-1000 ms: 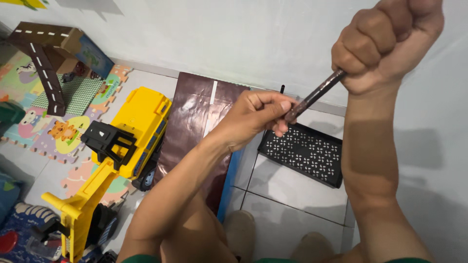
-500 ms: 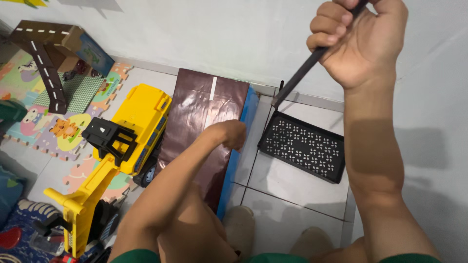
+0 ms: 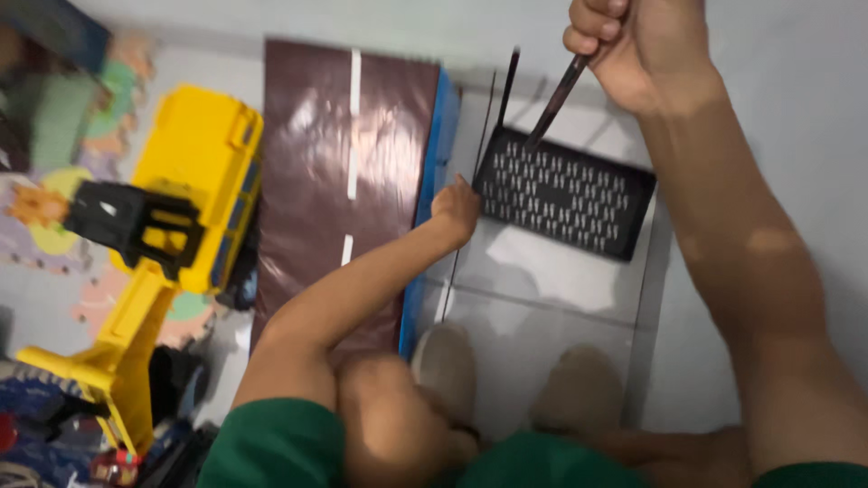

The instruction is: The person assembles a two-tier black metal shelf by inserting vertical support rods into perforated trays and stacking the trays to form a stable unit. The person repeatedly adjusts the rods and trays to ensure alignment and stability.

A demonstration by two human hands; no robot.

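My right hand [image 3: 633, 45] is raised at the top of the view, shut on a thin dark rod [image 3: 551, 108] that slants down to the far edge of a black perforated tray [image 3: 565, 194] lying on the tiled floor. A second dark rod [image 3: 509, 86] stands upright at the tray's far left corner. My left hand [image 3: 455, 210] reaches down to the tray's left edge with its fingers curled. Blur hides whether it grips the edge or only touches it.
A brown board with white dashes and a blue edge [image 3: 344, 163] lies left of the tray. Further left stands a yellow toy excavator [image 3: 194, 172] on a colourful foam mat [image 3: 54, 208]. My feet [image 3: 448, 366] are below the tray. A wall runs along the top and right.
My left hand let go of the rod's lower end and dropped to the tray's left edge. My right hand brought the rod's tip down to the tray. The view tilted downward.
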